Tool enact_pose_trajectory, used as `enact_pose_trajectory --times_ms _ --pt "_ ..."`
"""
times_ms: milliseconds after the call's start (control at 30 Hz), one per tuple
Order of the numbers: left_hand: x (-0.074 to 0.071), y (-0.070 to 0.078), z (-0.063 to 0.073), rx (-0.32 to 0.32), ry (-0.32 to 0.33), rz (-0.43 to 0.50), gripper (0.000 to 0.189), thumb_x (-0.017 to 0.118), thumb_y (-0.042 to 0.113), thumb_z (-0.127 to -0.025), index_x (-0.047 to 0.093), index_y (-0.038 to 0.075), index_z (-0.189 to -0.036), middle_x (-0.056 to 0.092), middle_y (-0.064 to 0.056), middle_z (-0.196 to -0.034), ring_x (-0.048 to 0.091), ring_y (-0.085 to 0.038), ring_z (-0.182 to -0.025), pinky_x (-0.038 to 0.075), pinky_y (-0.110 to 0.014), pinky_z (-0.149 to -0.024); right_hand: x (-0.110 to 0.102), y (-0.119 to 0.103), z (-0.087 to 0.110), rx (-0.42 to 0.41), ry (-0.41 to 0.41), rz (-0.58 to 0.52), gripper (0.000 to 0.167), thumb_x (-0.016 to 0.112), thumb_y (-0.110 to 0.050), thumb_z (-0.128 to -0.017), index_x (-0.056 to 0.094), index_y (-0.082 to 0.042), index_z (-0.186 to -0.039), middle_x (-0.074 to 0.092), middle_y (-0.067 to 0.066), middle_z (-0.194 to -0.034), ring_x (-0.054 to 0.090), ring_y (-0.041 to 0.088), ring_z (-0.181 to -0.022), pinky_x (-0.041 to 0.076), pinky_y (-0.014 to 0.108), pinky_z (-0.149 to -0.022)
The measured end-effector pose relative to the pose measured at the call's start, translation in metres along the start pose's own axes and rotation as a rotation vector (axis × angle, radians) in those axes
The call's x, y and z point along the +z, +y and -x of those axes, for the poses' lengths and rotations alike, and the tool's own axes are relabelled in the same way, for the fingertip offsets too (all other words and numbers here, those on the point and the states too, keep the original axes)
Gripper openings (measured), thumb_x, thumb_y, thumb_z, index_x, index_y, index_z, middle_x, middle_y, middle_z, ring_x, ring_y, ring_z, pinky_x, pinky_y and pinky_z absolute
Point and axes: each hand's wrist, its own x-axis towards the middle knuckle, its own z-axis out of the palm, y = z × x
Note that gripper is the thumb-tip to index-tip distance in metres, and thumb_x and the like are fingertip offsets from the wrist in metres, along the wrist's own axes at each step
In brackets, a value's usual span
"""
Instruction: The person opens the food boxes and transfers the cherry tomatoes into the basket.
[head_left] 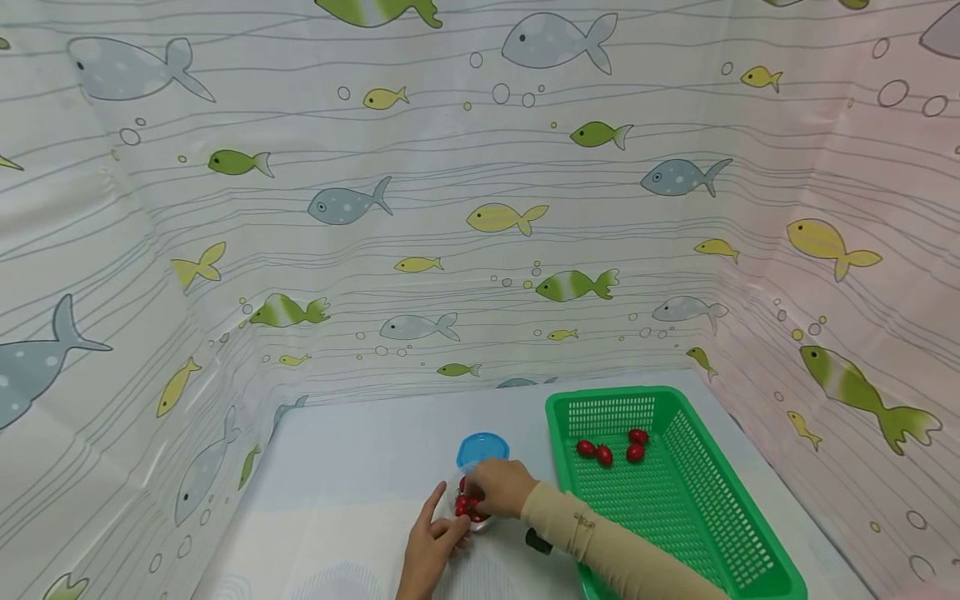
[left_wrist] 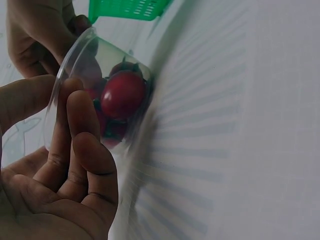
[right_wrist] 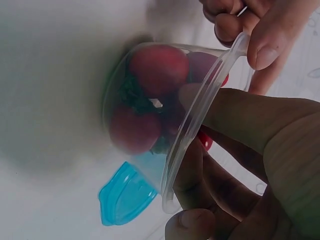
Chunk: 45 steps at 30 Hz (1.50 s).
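Note:
A clear plastic tub point(right_wrist: 192, 125) with several red cherry tomatoes point(left_wrist: 123, 95) in it stands on the table in front of me. My left hand point(head_left: 431, 546) grips its near left rim, the thumb over the edge in the right wrist view. Over the tub's mouth is my right hand point(head_left: 504, 487), its thumb and fingers reaching down among the tomatoes. Those fingers pinch at a tomato point(right_wrist: 205, 140), partly hidden by the hand and rim. Green stems show through the tub's wall. Just behind the tub lies a blue lid point(head_left: 482, 450).
To the right stands a large green plastic basket point(head_left: 652, 508) with slotted walls. Several tomatoes point(head_left: 604, 455) lie toward its far left end. The right forearm crosses its near left rim. White fish-printed sheeting point(head_left: 420, 242) encloses the table at the back and both sides.

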Motion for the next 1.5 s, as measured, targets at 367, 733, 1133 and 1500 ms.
enact_pose_trajectory --times_ms 367,733,1133,1500 --pt "0.000 -0.005 -0.002 0.007 0.009 -0.009 0.083 0.072 0.033 -0.096 0.027 0.008 -0.160 0.074 -0.015 -0.088 0.069 -0.022 -0.076 0.051 -0.030 -0.067 0.002 -0.001 -0.002 0.026 -0.012 0.019 0.013 0.085 -0.017 -0.081 0.079 -0.019 -0.092 0.069 -0.014 -0.078 0.058 0.002 -0.071 0.051 0.028 -0.062" --pt "-0.001 -0.007 -0.004 0.003 0.006 -0.014 0.082 0.070 0.031 -0.097 0.025 0.006 -0.160 0.074 -0.018 -0.088 0.069 -0.026 -0.077 0.051 -0.031 -0.068 0.002 -0.001 0.000 -0.009 0.031 0.051 0.010 0.084 -0.023 -0.083 0.078 -0.020 -0.091 0.065 -0.015 -0.075 0.054 0.001 -0.068 0.048 0.025 -0.058" --pt "0.001 -0.004 -0.003 0.013 -0.001 -0.008 0.084 0.072 0.035 -0.095 0.027 0.008 -0.160 0.074 -0.015 -0.088 0.069 -0.024 -0.078 0.052 -0.032 -0.069 -0.004 -0.001 0.002 -0.070 0.141 0.017 0.010 0.081 -0.029 -0.086 0.078 -0.021 -0.091 0.062 -0.016 -0.074 0.051 0.000 -0.068 0.044 0.022 -0.054" --pt "0.001 -0.003 -0.005 0.007 0.012 -0.024 0.082 0.072 0.033 -0.096 0.027 0.008 -0.160 0.075 -0.012 -0.087 0.069 -0.022 -0.076 0.052 -0.032 -0.068 -0.014 0.001 0.004 -0.050 0.158 -0.033 0.018 0.079 -0.033 -0.088 0.079 -0.022 -0.103 0.071 -0.015 -0.089 0.062 0.001 -0.080 0.054 0.028 -0.064"
